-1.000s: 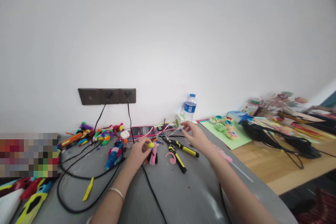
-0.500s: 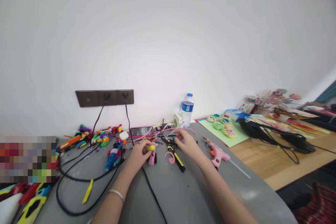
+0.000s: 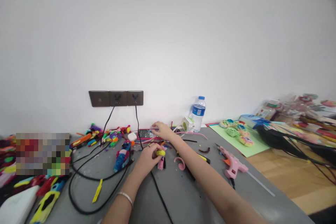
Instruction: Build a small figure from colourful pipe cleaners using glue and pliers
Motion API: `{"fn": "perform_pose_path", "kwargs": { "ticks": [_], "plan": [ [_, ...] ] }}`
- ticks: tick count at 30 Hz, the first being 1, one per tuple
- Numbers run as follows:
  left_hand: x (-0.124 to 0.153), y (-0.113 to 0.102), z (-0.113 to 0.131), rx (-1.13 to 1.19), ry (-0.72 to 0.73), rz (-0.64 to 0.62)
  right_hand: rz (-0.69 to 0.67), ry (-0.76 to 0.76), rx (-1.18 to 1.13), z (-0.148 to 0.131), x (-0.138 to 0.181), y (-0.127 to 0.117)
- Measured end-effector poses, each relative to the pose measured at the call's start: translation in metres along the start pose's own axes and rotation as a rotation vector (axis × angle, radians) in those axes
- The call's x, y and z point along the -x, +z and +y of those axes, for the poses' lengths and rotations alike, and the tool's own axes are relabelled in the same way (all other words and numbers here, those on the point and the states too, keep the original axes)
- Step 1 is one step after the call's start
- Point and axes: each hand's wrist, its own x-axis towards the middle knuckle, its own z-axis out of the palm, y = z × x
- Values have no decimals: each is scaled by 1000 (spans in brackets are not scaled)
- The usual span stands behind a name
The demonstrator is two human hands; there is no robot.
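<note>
My left hand (image 3: pixel 148 158) is closed around a small pink and yellow pipe-cleaner figure (image 3: pixel 161 163), which stands just above the grey table. Farther back, my right hand (image 3: pixel 163 131) reaches over the right end of a phone (image 3: pixel 144 133) in a red case. Its fingers are stretched out and hold nothing I can see; whether they touch the screen is unclear. A curled pink pipe cleaner (image 3: pixel 180 165) lies near my right forearm. That forearm covers most of the pliers, leaving a black and yellow handle (image 3: pixel 204 158) in view.
On the right are a pink glue gun (image 3: pixel 234 166) and green paper (image 3: pixel 256 147) with fluffy flowers. A water bottle (image 3: pixel 198 113) stands by the wall. Black cables (image 3: pixel 86 212) loop across the left, near a blue pipe-cleaner figure (image 3: pixel 122 159) and a yellow strip (image 3: pixel 97 191).
My right hand has moved left and back, from above the pliers to the phone. My left hand keeps hold of the figure. The whole view has shifted slightly left.
</note>
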Motion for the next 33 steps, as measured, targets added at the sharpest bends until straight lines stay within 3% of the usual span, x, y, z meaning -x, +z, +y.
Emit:
{"fn": "perform_pose_path", "kwargs": {
  "ticks": [9,20,33],
  "plan": [
    [0,0,3,-16,-24,-1,-149,-63,194,-28,-22,26],
    [0,1,1,-3,-38,-10,-212,-183,268,-22,-29,18],
    [1,1,2,27,-34,-13,-207,-192,194,-10,-28,20]
  ]
}}
